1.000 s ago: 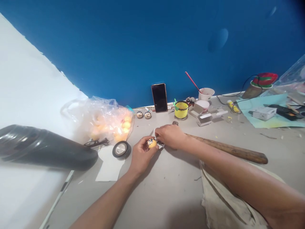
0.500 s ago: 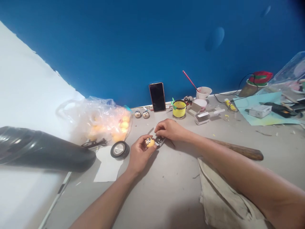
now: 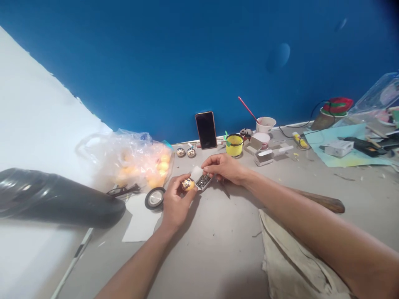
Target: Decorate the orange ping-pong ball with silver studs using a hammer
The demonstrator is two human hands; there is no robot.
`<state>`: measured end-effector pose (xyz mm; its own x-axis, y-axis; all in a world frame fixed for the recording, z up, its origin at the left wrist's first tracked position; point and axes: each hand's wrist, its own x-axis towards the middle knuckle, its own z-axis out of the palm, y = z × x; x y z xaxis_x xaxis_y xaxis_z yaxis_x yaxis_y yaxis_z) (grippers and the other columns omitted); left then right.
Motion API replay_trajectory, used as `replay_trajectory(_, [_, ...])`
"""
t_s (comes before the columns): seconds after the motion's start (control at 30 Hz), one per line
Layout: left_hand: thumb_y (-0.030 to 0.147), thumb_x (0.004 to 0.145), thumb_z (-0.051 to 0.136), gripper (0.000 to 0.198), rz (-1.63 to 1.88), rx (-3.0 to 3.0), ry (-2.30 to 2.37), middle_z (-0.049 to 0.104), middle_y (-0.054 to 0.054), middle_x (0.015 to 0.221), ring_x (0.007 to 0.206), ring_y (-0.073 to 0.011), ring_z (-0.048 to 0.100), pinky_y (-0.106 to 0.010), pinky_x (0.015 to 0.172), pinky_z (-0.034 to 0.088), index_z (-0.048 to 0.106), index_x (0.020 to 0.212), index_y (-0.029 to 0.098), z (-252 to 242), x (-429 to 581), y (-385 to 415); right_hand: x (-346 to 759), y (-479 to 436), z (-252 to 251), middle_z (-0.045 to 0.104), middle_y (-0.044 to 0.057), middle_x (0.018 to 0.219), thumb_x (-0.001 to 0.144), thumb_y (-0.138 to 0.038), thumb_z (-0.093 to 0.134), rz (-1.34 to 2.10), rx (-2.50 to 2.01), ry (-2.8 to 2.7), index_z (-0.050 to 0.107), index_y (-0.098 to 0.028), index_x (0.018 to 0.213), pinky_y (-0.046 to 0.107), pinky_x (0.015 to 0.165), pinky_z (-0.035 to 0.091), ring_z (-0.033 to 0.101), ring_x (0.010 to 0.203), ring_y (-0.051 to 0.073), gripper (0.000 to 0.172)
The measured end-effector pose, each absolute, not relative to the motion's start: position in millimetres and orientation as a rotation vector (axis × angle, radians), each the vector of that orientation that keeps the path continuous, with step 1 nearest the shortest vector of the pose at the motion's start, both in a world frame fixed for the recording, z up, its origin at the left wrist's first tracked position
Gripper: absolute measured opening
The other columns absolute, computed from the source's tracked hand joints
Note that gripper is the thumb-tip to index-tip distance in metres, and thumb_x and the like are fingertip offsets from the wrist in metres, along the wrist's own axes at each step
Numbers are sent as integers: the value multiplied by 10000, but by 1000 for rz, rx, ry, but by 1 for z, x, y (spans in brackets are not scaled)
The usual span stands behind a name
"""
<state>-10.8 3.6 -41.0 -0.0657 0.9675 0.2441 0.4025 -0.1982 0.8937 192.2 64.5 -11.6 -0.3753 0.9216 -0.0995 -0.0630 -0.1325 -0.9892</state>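
Observation:
My left hand [image 3: 177, 199] is closed around a small orange ball [image 3: 188, 184] partly covered with shiny metal pieces. Right beside the ball, a small white box [image 3: 197, 172] lies open with its flap raised. Many tiny shiny metal pieces [image 3: 203, 182] fill it; they look like tacks, but are too small to be sure. The thumb and fingers of my right hand [image 3: 222, 168] pinch the box's far right edge. Two similar metal-studded balls [image 3: 186, 152] sit farther back near the wall.
A clear bag of orange balls [image 3: 146, 166], a roll of black tape [image 3: 155, 198] and a dark wrapped cylinder [image 3: 59, 199] are at left. Behind stand a phone [image 3: 206, 129] and a yellow pot [image 3: 234, 145]. A wooden handle [image 3: 324, 202] and beige cloth [image 3: 296, 257] lie right.
My left hand has shifted slightly left with the ball, away from the box. The box's white flap and its metal contents now show more fully beside my right fingers.

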Motion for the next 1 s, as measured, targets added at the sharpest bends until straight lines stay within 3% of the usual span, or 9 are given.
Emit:
replay_trajectory(0.13, [329,784,750,443,1228,1540,1425,661,-39,1016,814,-169,621,-286,745,520,654,1200,209,-40,-9,1,198,64,-13,694,32,771,702,-252,799,1797,-903,-1204,710,-127,849,158,436,331,517,592,74,212])
replay_trajectory(0.4, [292,772,734,392,1296,1506,1345,682,-43,947,816,-179,658,-290,727,545,660,1142,183,-35,-6,-1,190,52,-14,678,28,729,624,-341,900,1920,-809,-1193,721,-129,810,157,443,353,510,570,68,334])
replay_trajectory(0.57, [283,765,765,406,1351,1589,1346,662,-63,1077,906,-186,663,-296,778,555,672,1152,204,-37,-6,-1,181,45,-16,668,23,692,622,-333,893,1907,-809,-1227,726,-137,774,175,456,372,522,568,80,299])
replay_trajectory(0.7, [296,767,777,319,1336,1622,1335,662,-52,1011,857,-170,657,-287,765,551,688,1055,191,-35,-5,-2,176,42,-21,638,4,641,649,-327,871,1888,-811,-1266,716,-144,749,180,462,373,512,558,81,260])
replay_trajectory(1.0, [323,745,796,352,1250,1505,1319,660,-42,936,783,-161,649,-255,657,527,645,1028,179,-32,-3,-4,174,42,-26,656,2,677,661,-296,842,1866,-874,-1291,725,-148,770,178,465,381,534,575,83,218])
